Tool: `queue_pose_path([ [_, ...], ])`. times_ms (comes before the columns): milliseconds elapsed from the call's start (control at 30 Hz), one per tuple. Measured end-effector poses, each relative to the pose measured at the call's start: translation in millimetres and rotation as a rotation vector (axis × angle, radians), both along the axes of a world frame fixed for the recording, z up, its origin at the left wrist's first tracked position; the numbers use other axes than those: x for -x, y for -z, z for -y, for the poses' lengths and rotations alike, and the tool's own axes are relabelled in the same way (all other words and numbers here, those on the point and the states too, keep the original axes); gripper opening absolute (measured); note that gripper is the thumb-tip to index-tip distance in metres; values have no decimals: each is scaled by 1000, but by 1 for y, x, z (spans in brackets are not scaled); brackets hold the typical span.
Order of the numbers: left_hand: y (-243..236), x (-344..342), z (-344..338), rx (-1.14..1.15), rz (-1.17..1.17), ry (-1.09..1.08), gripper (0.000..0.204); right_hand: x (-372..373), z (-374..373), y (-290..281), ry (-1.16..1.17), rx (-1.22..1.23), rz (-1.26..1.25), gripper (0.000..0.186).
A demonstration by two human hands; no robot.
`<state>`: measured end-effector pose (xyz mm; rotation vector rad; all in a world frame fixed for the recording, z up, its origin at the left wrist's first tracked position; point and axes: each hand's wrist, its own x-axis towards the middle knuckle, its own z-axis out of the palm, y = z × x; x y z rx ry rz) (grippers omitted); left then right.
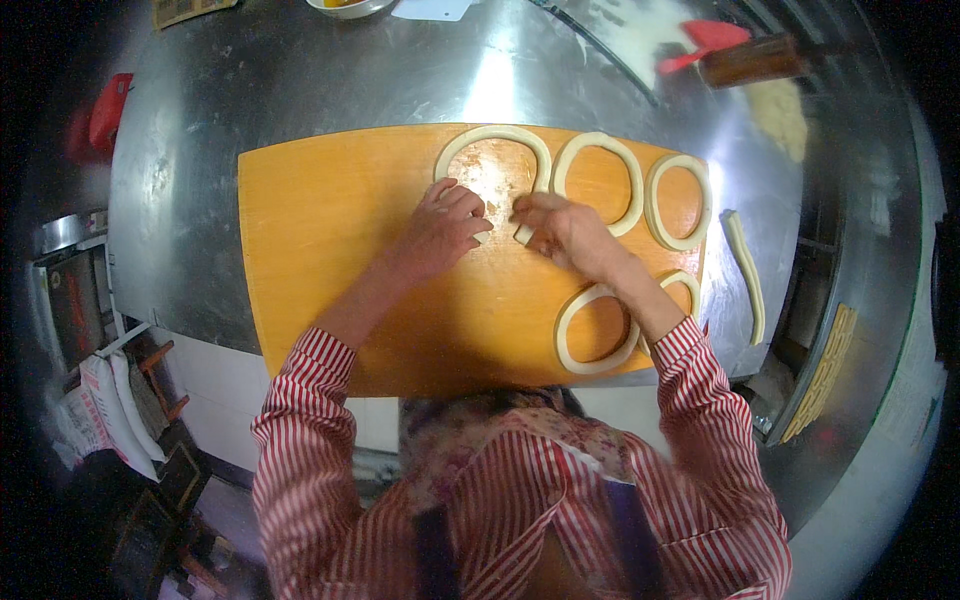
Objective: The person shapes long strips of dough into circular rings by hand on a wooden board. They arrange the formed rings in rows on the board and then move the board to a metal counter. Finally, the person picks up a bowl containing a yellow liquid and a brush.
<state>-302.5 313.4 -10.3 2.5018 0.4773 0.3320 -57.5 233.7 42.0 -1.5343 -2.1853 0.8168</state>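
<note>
A rope of pale dough (495, 132) lies bent into an open arch on an orange-brown board (340, 220). My left hand (448, 228), fingers curled, is closed on its left end. The other end sits under my right hand (568, 232), whose fingers are bent and pinched around it. A gap separates the two ends. Beside the arch, on the right of the board, are two closed dough rings, a wide one (637, 190) and a narrower one (708, 200). Nearer me lie two more rings, one (563, 340) beside my right forearm and one (688, 277) partly hidden behind it.
The board rests on a steel table (300, 90). A loose dough strip (744, 280) lies right of the board. At the far right are a wooden rolling pin (752, 62), a red scoop (715, 37), a dough piece (778, 120) and a thin dark rod (605, 50). A bowl (350, 9) stands at the back.
</note>
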Motion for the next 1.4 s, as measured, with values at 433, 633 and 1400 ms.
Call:
queue_pose_path([
  [433,-14,-14,-12,726,253,-357,14,49,0,0,520,232,-227,32],
  [633,-5,-9,-27,831,306,-261,15,54,-8,4,579,328,-398,30],
  [1400,-1,-34,20,134,124,-285,23,17,-1,-2,316,214,-186,29],
])
